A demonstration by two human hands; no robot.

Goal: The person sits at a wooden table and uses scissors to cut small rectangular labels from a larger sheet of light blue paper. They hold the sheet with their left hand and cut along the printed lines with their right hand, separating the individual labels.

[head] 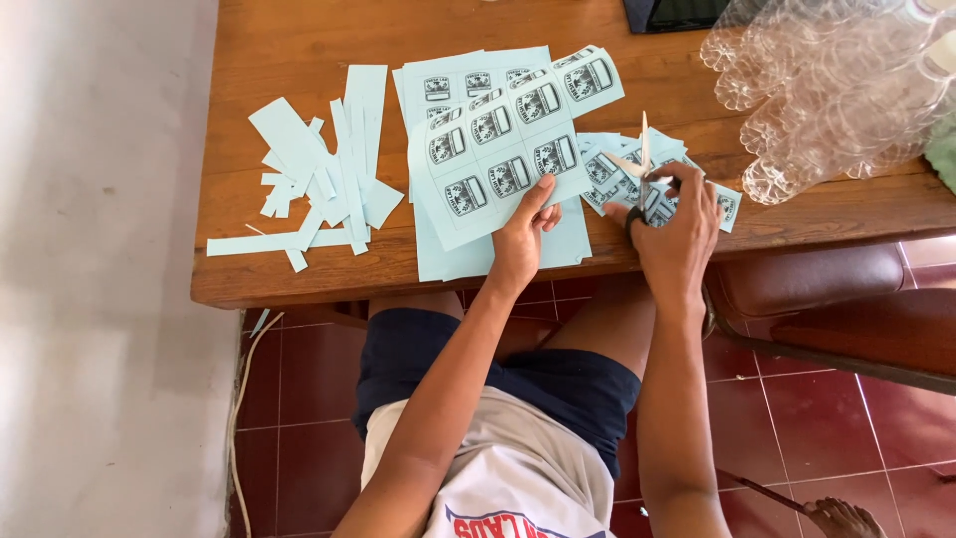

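Note:
My left hand (523, 234) pinches the near edge of a light blue sheet (493, 139) printed with several black-and-white labels, lifting it off the wooden table (299, 40). My right hand (677, 224) grips a pair of scissors (642, 164), blades pointing away from me and spread apart. Under the scissors lies a heap of cut-out blue labels (607, 169). More blue sheets (468, 254) lie flat beneath the held one.
A pile of blue paper strips and offcuts (314, 184) lies at the table's left. Stacked clear plastic cups in a bag (827, 90) rest at the right. A dark tablet-like thing (672, 12) sits at the far edge. A brown chair (846, 309) stands to my right.

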